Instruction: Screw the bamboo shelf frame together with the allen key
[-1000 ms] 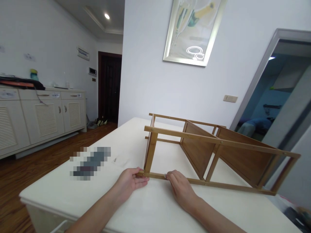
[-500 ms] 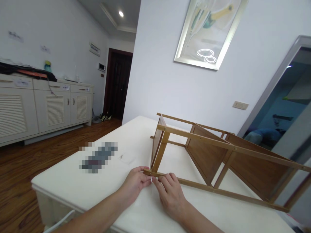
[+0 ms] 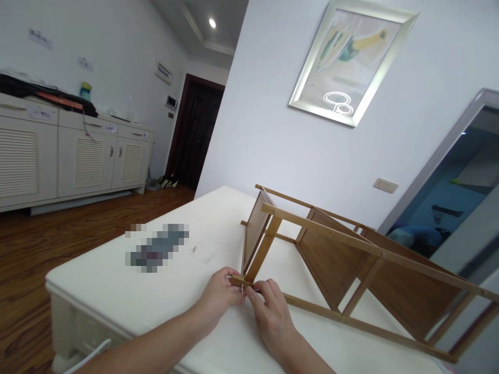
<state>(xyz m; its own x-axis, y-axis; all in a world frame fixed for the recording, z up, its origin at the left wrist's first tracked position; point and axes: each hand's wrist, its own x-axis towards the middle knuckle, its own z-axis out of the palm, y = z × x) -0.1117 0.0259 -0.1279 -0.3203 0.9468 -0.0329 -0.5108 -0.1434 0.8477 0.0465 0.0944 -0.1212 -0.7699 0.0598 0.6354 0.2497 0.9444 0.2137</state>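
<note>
A brown wooden shelf rack (image 3: 335,249) lies on its side on the white table (image 3: 156,306). My left hand (image 3: 220,293) is closed around the end of its lower front rail, thumb below and fingers behind. Just right of it, my right hand (image 3: 271,311) is pinched close under the same rail. Between the two hands shows a thin, pale, bent rod that looks like a hex key (image 3: 242,288), at the rail's end. Its far part is hidden by the right fingers. Both hands nearly touch.
On the table's left lies a blurred-out dark item (image 3: 158,249), with a small screw-like piece (image 3: 194,249) near it. A white cord (image 3: 89,356) hangs by the table's front edge. The wall with a framed picture (image 3: 351,62) rises behind the rack.
The view has tilted and shifted slightly. The rack's near end appears a little turned. My hands stay at the same rail end, the right fingers shifted slightly around the thin rod.
</note>
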